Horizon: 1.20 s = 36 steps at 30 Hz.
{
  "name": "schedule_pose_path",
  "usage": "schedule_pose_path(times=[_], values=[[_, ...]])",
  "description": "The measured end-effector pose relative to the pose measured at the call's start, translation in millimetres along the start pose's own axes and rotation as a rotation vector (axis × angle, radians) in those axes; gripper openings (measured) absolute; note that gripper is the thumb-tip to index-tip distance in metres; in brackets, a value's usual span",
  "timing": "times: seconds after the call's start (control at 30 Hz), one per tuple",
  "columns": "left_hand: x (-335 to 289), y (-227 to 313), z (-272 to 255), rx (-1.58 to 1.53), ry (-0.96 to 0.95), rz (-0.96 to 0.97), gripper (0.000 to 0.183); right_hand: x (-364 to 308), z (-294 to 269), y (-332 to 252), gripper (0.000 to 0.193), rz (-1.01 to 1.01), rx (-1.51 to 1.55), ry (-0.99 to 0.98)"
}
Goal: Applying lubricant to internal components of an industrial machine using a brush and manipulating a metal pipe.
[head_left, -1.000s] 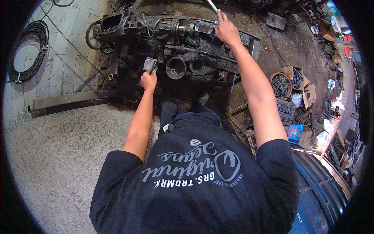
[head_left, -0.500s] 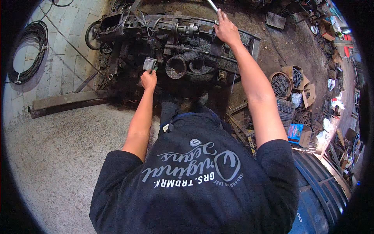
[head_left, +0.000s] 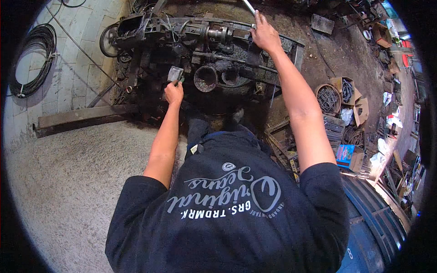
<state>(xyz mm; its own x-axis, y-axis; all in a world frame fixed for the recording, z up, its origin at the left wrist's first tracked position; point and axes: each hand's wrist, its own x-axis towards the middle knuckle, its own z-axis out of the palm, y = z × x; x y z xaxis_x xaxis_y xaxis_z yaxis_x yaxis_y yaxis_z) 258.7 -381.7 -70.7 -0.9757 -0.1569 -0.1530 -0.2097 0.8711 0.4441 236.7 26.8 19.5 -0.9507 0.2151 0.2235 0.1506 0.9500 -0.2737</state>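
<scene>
A dark, oily machine like a lathe [head_left: 193,54] stands before me, with a shiny round metal part [head_left: 217,33] mounted on it. My left hand [head_left: 174,93] is closed at the lower edge of a small grey box-shaped piece [head_left: 175,73]. A bit of green shows beside its fingers; what they grip is hidden. Farther off and to the right, my right hand [head_left: 266,34] is closed on a pale metal rod [head_left: 248,6] that slants up out of view. Below the machine's bars sit two round metal containers, the larger one [head_left: 206,78] holding metal chips.
A black cable coil [head_left: 33,61] lies at the left on pale boards. A beam [head_left: 82,119] edges the rough floor. At the right are a basket [head_left: 327,99] of metal pieces, cardboard boxes [head_left: 362,110] and a blue slatted object [head_left: 371,223]. A block [head_left: 322,24] lies far right.
Both hands stay nearly where they were. The round metal part on the machine shows a different outline and shine, as if turned.
</scene>
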Motion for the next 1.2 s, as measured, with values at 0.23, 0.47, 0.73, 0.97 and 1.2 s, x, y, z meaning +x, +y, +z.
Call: schedule_pose_path(times=[0.23,0.47,0.73,0.97,1.2], values=[[-0.8,1.4,-1.3,-0.015,-0.007,-0.017,0.033,-1.3,-1.5,1.6,0.070,0.020,0.009,-0.039],[2.6,-4.5,3.8,-0.038,-0.011,-0.032,0.034,-1.0,-1.5,1.9,0.070,0.006,0.006,-0.020],[1.5,-2.7,2.6,0.007,0.009,0.002,0.033,-2.0,-2.4,0.6,0.071,0.012,0.019,-0.023],[1.7,-2.5,2.0,-0.011,0.012,0.036,0.032,-2.4,3.7,8.2,0.072,-0.005,0.021,0.014],[1.8,-2.9,3.2,-0.006,0.015,0.009,0.032,-2.5,-4.0,2.8,0.075,0.013,0.012,-0.026]])
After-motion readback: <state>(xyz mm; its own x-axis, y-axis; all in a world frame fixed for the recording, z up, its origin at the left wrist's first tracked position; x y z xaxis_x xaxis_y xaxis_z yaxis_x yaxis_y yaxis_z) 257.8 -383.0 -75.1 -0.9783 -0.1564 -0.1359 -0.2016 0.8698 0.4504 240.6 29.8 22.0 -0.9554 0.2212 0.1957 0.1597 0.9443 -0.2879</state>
